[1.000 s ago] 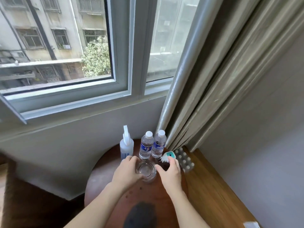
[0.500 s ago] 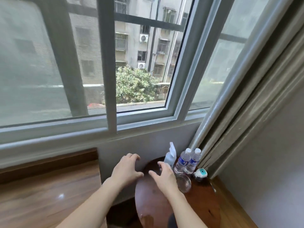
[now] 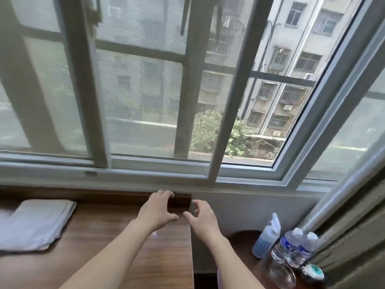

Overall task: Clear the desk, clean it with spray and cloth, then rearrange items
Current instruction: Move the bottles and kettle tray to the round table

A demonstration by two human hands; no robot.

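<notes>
The wooden desk [image 3: 108, 236] fills the lower left, under the window. A folded white cloth [image 3: 35, 224] lies on its left part. My left hand [image 3: 157, 211] hovers over the desk's right end, fingers spread, holding nothing. My right hand [image 3: 201, 217] is just past the desk's right edge, also open and empty. On the round brown side table [image 3: 243, 245] at the lower right stand a spray bottle [image 3: 266, 236], two water bottles [image 3: 291, 249], a clear glass [image 3: 282, 273] and a small white-and-teal object [image 3: 313, 272].
A large sliding window [image 3: 166, 90] with a grey frame rises behind the desk. A grey-green curtain [image 3: 354, 215] hangs at the right, close behind the bottles. A dark gap separates the desk's right edge from the side table.
The view has swung left from the side table to the desk. Both hands left the glass on the side table and now hover empty at the desk's right end.
</notes>
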